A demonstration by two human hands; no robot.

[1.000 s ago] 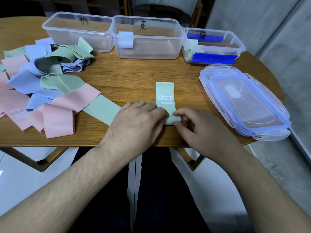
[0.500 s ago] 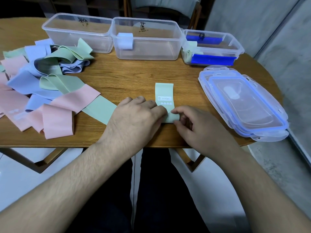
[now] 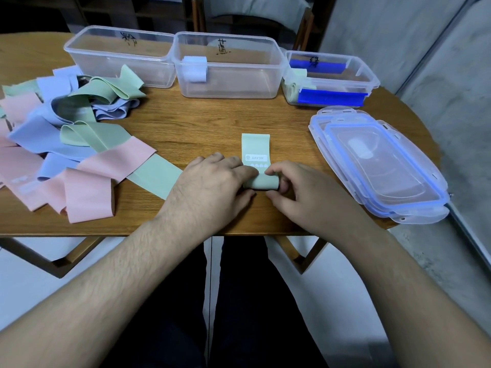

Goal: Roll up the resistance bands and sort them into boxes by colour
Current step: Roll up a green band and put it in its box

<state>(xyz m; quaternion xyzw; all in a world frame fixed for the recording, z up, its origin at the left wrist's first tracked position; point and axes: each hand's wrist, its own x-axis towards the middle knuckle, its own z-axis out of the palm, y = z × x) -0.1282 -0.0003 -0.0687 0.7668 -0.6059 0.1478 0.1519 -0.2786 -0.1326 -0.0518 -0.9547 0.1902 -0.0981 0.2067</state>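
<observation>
At the near edge of the tabletop (image 3: 202, 128) a green band (image 3: 256, 158) was being rolled away from the body: its rolled end was pinched from the left by the curled fingers of the left hand (image 3: 212, 184) and from the right by the thumb and fingers of the right hand (image 3: 300, 192), presumably so that the coil was kept tight and square while the flat tail, with its HEAVY label, was left lying towards the boxes. To the left a loose heap of unrolled bands (image 3: 61, 144) in pink, blue and green was spread within reach; to the right a stack of lids (image 3: 382, 166) was set aside. Along the far edge three clear boxes were lined up: the left box (image 3: 119, 54) looked empty, one rolled blue band (image 3: 195, 68) was seen in the middle box (image 3: 225, 65), and a green roll (image 3: 292, 87) was seen in the right box (image 3: 329, 75), judged the destination
</observation>
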